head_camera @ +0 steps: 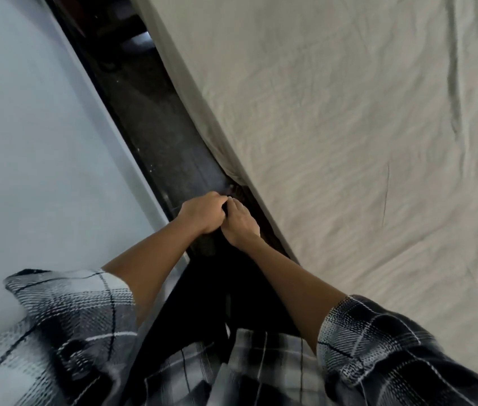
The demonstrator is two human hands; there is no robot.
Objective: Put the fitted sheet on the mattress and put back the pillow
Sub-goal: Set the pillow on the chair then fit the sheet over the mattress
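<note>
The beige fitted sheet (349,136) lies wrinkled over the mattress and fills the right side of the view. Its edge (220,148) hangs down the mattress side into a dark gap. My left hand (202,212) and my right hand (242,222) are low in that gap, close beside the mattress edge, knuckles touching. The fingers of both are curled around a small dark thing (226,208) between them; what it is cannot be told. No pillow is in view.
A pale wall (41,142) with a light skirting strip (132,159) runs along the left. A narrow dark floor strip (155,118) separates it from the bed. My plaid sleeves and dark trousers (220,288) fill the bottom.
</note>
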